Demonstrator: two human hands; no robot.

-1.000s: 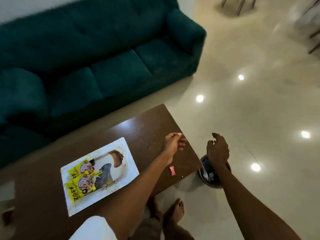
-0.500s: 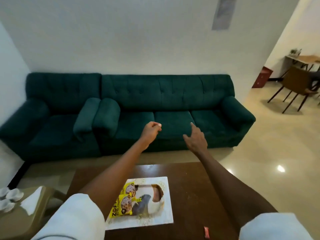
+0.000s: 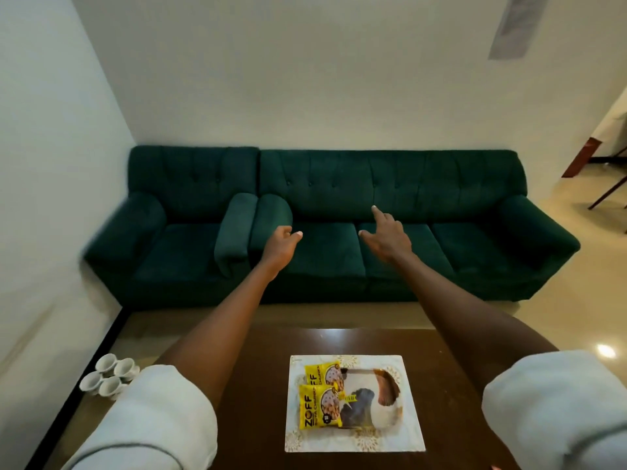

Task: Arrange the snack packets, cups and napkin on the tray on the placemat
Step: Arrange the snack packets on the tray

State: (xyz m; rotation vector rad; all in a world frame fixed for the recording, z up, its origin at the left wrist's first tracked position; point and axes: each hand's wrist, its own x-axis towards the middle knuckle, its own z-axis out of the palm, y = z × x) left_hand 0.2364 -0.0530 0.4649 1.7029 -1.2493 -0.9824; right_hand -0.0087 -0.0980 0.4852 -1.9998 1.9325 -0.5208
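Observation:
A white placemat (image 3: 412, 435) with a gold pattern lies on the dark brown table (image 3: 258, 385). On it sits a tray (image 3: 383, 413) with a white, brown and dark picture. Two yellow snack packets (image 3: 321, 406) lie side by side on the tray's left part. Several white cups (image 3: 109, 377) stand in a cluster far left, off the table, partly behind my left sleeve. My left hand (image 3: 283, 245) and my right hand (image 3: 388, 235) are both raised in the air beyond the table, in front of the sofa, holding nothing. The left fingers are relaxed; the right index finger points forward.
A dark green sofa (image 3: 339, 232) and matching armchair (image 3: 176, 232) fill the wall behind the table. A white wall closes the left side. Glossy floor and a chair leg (image 3: 607, 191) show at the far right.
The view swung from the floor and bin at the table's right up to the sofa. Both hands rose and spread apart; the left fingers loosened from a pinch.

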